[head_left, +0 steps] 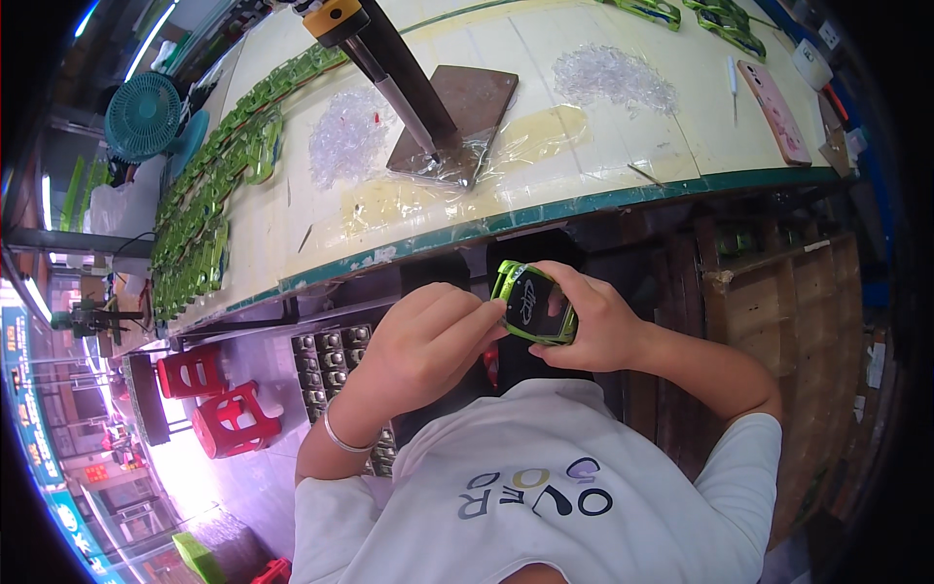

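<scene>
In my right hand point(603, 321) is a bright green plastic shell point(567, 331) with a glossy dark panel, shaped like a toy car body. My thumb and fingers wrap its right side and hold it tilted, in front of the table's near edge. At its left edge my left hand point(428, 341) is closed, thumb and fingertips pinched together against the rim. Whatever sits between those fingertips is hidden. Similar green shells point(195, 229) lie in rows along the table's left side.
The cream table point(623, 156) has a green edge. A black press-like tool point(399, 78) rises over a brown board point(477, 102). Two heaps of small clear pieces point(345, 136) point(613, 78), a screwdriver point(734, 88) and a pink phone point(774, 112) lie there. Red stools point(233, 419) stand left; wooden racking point(788, 321) stands right.
</scene>
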Demonstrator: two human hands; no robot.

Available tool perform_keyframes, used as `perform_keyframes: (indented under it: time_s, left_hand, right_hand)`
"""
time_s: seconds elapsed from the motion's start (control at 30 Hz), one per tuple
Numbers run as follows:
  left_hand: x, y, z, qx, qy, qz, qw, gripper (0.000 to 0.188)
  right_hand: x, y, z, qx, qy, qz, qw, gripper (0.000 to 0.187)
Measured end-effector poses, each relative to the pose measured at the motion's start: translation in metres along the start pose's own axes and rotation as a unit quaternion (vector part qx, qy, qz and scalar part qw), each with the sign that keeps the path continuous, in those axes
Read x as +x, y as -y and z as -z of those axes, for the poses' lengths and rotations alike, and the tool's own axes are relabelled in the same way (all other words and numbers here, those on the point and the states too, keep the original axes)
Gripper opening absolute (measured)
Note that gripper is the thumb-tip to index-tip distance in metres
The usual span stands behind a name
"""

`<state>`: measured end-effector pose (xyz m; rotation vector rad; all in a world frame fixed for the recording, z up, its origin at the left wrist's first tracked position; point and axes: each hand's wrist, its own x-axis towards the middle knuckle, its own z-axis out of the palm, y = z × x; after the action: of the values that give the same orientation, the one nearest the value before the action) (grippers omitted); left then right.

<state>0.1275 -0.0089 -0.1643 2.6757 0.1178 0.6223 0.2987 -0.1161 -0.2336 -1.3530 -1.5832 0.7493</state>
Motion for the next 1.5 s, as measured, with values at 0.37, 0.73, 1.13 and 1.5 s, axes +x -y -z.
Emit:
perform_keyframes:
  time_s: [0.37, 0.73, 1.13, 1.5]
  left_hand:
    - [0.002, -0.001, -0.004, 0.073, 0.016, -0.043, 0.996, 0.031]
    - [-0.02, 0.008, -0.039, -0.066, -0.085, 0.084, 0.991, 0.044]
    - [-0.025, -0.001, -0.075, -0.683, -0.2, 0.433, 0.554, 0.032]
    - [-0.028, -0.004, -0.074, -0.66, -0.181, 0.434, 0.586, 0.027]
  right_hand:
    - [-0.002, -0.003, -0.002, 0.036, -0.01, -0.029, 0.999, 0.065]
    - [0.003, -0.003, -0.001, 0.005, -0.054, -0.044, 0.998, 0.062]
    - [0.015, 0.004, 0.034, -0.173, -0.079, 0.024, 0.982, 0.04]
    - [0.079, -0.055, 0.117, -0.361, -0.217, -0.319, 0.849, 0.027]
